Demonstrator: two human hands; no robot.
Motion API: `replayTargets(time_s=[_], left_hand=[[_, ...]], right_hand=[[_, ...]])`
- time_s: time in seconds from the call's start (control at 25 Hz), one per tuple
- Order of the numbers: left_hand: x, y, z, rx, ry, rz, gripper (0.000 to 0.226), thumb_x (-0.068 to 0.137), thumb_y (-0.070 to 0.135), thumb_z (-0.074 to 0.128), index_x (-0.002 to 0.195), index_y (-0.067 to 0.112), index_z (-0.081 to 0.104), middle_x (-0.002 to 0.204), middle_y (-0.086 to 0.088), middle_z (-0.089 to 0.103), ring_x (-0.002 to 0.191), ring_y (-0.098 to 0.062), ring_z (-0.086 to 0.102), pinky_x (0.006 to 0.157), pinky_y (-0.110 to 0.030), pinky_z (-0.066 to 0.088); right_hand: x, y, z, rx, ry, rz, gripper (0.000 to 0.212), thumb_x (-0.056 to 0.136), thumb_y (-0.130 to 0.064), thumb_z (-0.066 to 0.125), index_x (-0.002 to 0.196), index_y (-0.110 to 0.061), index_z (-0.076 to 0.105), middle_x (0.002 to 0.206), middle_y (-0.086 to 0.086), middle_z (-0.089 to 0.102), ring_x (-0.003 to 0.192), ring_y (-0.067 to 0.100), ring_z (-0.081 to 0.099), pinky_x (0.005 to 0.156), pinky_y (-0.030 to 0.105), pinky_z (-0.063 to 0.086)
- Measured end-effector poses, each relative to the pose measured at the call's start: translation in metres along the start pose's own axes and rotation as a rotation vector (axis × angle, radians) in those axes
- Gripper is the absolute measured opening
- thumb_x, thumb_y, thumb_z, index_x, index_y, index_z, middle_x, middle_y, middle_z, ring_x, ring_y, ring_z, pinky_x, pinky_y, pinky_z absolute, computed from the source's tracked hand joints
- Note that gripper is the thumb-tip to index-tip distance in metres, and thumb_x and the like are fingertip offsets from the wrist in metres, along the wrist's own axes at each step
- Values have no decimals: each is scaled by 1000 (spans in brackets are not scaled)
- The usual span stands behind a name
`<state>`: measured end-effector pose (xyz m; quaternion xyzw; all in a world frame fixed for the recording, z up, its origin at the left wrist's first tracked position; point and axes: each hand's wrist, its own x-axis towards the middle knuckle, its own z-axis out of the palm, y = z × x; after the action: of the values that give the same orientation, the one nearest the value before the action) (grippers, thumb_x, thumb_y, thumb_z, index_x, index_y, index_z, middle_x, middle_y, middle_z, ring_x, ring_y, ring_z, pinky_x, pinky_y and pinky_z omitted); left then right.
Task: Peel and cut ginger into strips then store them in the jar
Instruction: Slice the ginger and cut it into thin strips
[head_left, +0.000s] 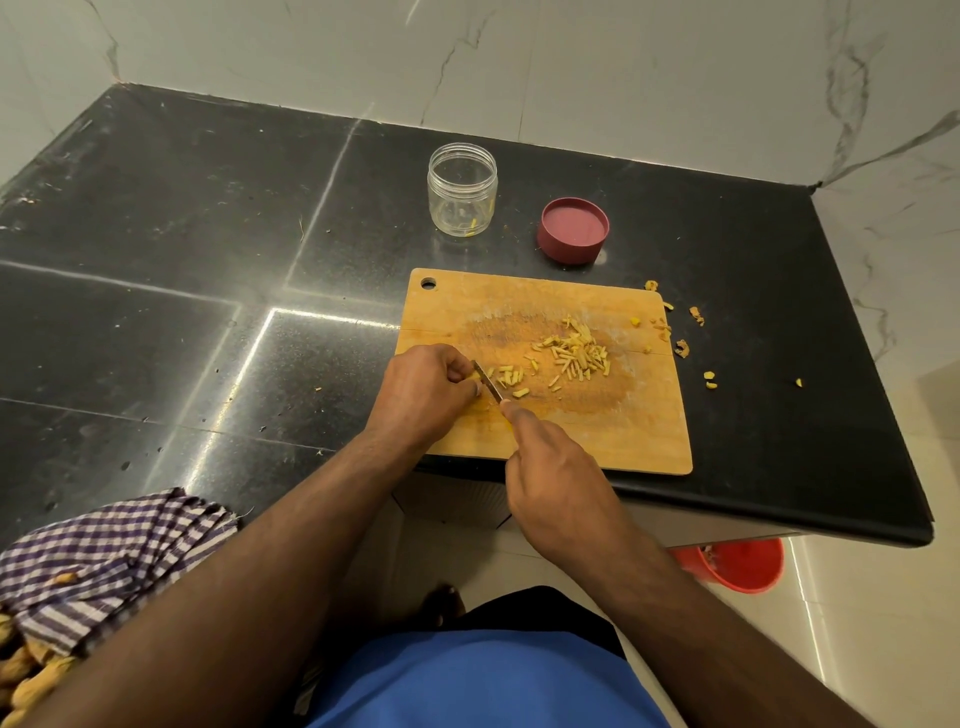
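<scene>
While cutting goes on, the task looks well past halfway on the chopping: peeling seems done, judging by the peel scraps (681, 347) strewn on the counter (156, 260) off the board's right edge. Cutting board (571, 441) sits at the counter's front edge, toward the right. Pile of ginger strips (574, 353) lies mid-board, a few more strips beside the blade. Left hand (423, 395) has fingers curled, pinching a small leftover ginger piece (475, 375) near the board's left edge; mostly hidden, only a yellow bit shows. Right hand (550, 483) grips the knife (488, 383), handle buried in the fist, blade down on the piece right against the left fingertips.

Left to do: finish this stub, load strips, close up. Jar (462, 189) stands open behind the board, nearly empty, one or two yellow bits at the bottom. Lid (573, 230) lies apart, right of the jar.

Strips look short, pale yellow, uneven lengths, loosely scattered. Board centre stained orange-brown.
</scene>
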<state>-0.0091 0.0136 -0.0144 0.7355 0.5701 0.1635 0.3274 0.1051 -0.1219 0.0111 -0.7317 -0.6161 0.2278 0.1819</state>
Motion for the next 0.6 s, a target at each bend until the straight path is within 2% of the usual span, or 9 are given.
replayTargets(time_s=[0.12, 0.28, 0.4, 0.48, 0.6], left_hand=[[0, 0, 0, 1, 2, -5, 19, 85, 29, 78, 101, 21, 74, 85, 13, 64, 74, 3, 54, 57, -10, 34], [0, 1, -1, 12, 1, -10, 17, 85, 28, 78, 100, 21, 74, 80, 16, 61, 71, 5, 53, 56, -10, 33], [-2, 2, -1, 5, 7, -13, 17, 85, 30, 78, 99, 22, 74, 82, 15, 63, 74, 2, 56, 58, -12, 37], [-2, 1, -2, -1, 1, -14, 18, 85, 31, 78, 100, 22, 73, 83, 15, 64, 76, 1, 57, 59, -13, 38], [-4, -1, -1, -9, -3, -1, 24, 86, 31, 78, 108, 22, 72, 87, 15, 64, 78, 2, 56, 62, -12, 38]], right_hand=[[-1, -3, 3, -43, -34, 17, 52, 101, -18, 34, 151, -24, 22, 118, 7, 51, 83, 19, 47, 70, 30, 37], [3, -4, 4, -68, -66, 50, 55, 101, -15, 34, 152, -25, 17, 120, 8, 50, 82, 19, 44, 68, 31, 35], [-10, 0, 3, -42, -63, 24, 54, 100, -15, 33, 151, -25, 19, 116, 5, 51, 84, 19, 50, 68, 31, 38], [-21, 1, -1, -65, -72, 29, 54, 98, -15, 32, 151, -22, 22, 115, 6, 52, 89, 23, 53, 73, 33, 44], [-23, 7, -10, -69, 5, 23, 48, 97, -10, 34, 145, -10, 34, 127, 10, 52, 101, 27, 54, 82, 35, 48]])
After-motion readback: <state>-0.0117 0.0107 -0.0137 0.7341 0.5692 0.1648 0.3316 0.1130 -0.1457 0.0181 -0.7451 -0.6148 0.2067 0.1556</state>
